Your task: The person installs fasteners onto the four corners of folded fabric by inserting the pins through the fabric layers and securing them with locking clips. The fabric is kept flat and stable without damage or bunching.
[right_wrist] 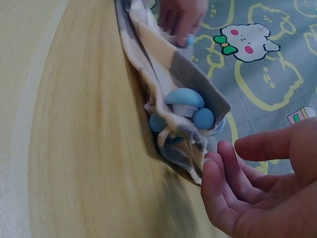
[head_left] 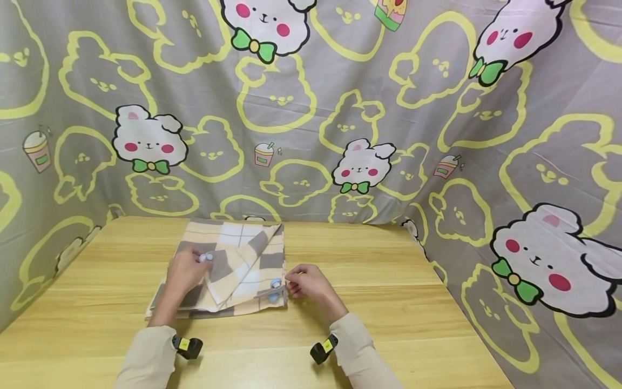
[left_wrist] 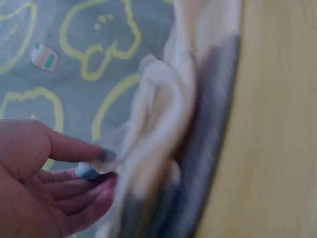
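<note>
A folded plaid cloth (head_left: 233, 275) in cream, white and grey lies on the table. Over its left part, my left hand (head_left: 187, 270) pinches a small blue-and-white mushroom-shaped clip (head_left: 206, 257). In the left wrist view, the thumb and fingers of that hand (left_wrist: 54, 183) also meet a fold of the cloth (left_wrist: 158, 124) by the clip (left_wrist: 88, 171). At the cloth's right edge sits another blue clip (right_wrist: 184, 100) with a rounded cap and white stem, partly wrapped by fabric. Beside it, my right hand (head_left: 308, 283) has loosely bent fingers with nothing between them (right_wrist: 262, 183).
The wooden table (head_left: 379, 324) extends around the cloth on the left, right and front. A grey curtain (head_left: 291, 108) with cartoon bears and rabbits hangs behind it and along both sides. Black camera mounts (head_left: 188, 347) sit at both wrists.
</note>
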### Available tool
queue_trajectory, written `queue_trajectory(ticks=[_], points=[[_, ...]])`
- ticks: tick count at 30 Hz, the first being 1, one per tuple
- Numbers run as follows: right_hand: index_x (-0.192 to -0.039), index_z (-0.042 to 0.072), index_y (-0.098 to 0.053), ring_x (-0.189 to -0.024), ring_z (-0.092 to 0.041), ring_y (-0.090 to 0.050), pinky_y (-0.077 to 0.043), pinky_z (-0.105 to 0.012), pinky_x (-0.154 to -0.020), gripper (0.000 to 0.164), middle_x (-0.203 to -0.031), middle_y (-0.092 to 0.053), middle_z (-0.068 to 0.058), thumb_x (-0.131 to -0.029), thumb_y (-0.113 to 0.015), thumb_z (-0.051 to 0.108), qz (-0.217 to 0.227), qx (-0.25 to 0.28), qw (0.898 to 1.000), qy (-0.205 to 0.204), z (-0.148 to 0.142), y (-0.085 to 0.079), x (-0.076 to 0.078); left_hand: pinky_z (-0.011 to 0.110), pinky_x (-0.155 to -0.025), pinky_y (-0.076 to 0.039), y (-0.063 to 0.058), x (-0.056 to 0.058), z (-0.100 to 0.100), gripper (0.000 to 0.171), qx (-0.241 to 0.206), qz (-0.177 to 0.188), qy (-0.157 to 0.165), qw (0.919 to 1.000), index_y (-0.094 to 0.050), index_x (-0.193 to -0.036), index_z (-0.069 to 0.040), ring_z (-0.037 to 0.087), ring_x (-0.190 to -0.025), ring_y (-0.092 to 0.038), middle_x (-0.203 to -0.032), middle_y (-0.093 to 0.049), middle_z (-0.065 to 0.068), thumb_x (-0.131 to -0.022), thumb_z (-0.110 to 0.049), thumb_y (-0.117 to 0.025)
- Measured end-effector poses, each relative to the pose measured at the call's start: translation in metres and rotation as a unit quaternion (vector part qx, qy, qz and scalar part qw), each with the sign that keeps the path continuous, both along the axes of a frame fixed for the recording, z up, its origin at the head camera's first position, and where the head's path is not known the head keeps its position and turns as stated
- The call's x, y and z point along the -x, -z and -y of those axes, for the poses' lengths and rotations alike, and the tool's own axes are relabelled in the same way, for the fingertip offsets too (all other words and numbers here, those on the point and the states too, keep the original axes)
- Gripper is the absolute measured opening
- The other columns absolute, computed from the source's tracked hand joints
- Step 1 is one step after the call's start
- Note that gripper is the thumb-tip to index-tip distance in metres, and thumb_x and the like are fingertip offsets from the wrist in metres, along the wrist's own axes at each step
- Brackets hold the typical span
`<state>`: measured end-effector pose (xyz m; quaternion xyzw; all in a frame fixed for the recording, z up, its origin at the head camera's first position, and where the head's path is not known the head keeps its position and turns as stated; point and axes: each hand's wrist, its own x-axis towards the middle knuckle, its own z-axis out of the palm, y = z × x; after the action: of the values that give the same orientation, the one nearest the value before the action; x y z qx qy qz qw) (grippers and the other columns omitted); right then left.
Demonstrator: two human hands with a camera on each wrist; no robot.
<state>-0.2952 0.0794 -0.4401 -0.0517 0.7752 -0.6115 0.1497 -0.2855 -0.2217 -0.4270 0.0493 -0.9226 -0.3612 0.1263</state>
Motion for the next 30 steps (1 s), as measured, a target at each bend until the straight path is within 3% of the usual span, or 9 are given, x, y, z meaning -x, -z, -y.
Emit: queue_trajectory(ticks=[5, 8, 13, 20, 25, 30], points=[[-0.099, -0.009, -0.062, -0.063, -0.017, -0.058, -0.054, -0.033, -0.061, 0.018, -0.079, -0.064, -0.019, -0.092, -0.058, 0.007, 0.0, 0.0, 1.0, 0.002, 0.0, -0.002, -0.001, 0.033, -0.061, -0.051, -0.019, -0.001, -0.026, 0.037, -0.061, -0.006, 0.052, 0.9968, -0.059, -0.112, 0.007, 0.025, -0.072, -0.066, -0.096, -0.067, 0.024, -0.082, -0.014, -0.068], [-0.1, -0.01, -0.062, -0.063, -0.016, -0.057, -0.054, -0.033, -0.061, 0.02, -0.08, -0.064, -0.02, -0.092, -0.057, 0.007, 0.001, 0.001, 1.0, 0.001, 0.0, -0.003, -0.001, 0.032, -0.062, -0.05, -0.027, -0.005, -0.047, 0.032, -0.062, -0.015, 0.078, 0.9949, -0.064, -0.109, 0.002, 0.019, -0.068, -0.065, -0.089, -0.07, 0.017, -0.081, -0.012, -0.068], [-0.102, -0.011, -0.061, -0.062, -0.016, -0.057, -0.054, -0.034, -0.06, 0.022, -0.078, -0.064, -0.018, -0.092, -0.057, 0.008, -0.002, 0.005, 1.0, -0.001, -0.001, -0.003, -0.001, 0.029, -0.06, -0.05, -0.03, -0.016, -0.089, 0.024, -0.062, -0.022, 0.128, 0.9896, -0.067, -0.1, -0.004, 0.014, -0.066, -0.064, -0.082, -0.07, 0.007, -0.078, -0.009, -0.071], [-0.102, -0.01, -0.061, -0.06, -0.015, -0.057, -0.054, -0.035, -0.06, 0.023, -0.081, -0.065, -0.023, -0.093, -0.056, 0.01, -0.007, 0.001, 1.0, -0.001, -0.001, -0.003, 0.0, 0.028, -0.054, -0.044, -0.021, -0.029, -0.131, 0.018, 0.018, -0.049, 0.152, 0.9869, -0.066, -0.089, -0.008, 0.01, -0.059, -0.054, -0.07, -0.063, -0.001, -0.074, -0.007, -0.075], [-0.098, -0.007, -0.062, -0.061, -0.015, -0.058, -0.055, -0.036, -0.062, 0.019, -0.078, -0.065, -0.019, -0.092, -0.057, 0.01, -0.01, -0.001, 1.0, 0.0, -0.001, -0.003, 0.001, 0.028, -0.057, -0.046, -0.014, -0.038, -0.144, 0.017, 0.075, -0.088, 0.181, 0.9766, -0.066, -0.086, -0.008, 0.011, -0.064, -0.055, -0.075, -0.065, 0.0, -0.074, -0.002, -0.076], [-0.097, -0.007, -0.062, -0.06, -0.015, -0.058, -0.054, -0.034, -0.06, 0.017, -0.075, -0.064, -0.014, -0.092, -0.057, 0.008, -0.009, 0.005, 1.0, 0.001, -0.002, -0.004, 0.001, 0.03, -0.062, -0.048, -0.011, -0.045, -0.15, 0.016, 0.101, -0.103, 0.209, 0.9672, -0.067, -0.081, -0.007, 0.012, -0.07, -0.055, -0.076, -0.062, 0.002, -0.071, 0.001, -0.077]])
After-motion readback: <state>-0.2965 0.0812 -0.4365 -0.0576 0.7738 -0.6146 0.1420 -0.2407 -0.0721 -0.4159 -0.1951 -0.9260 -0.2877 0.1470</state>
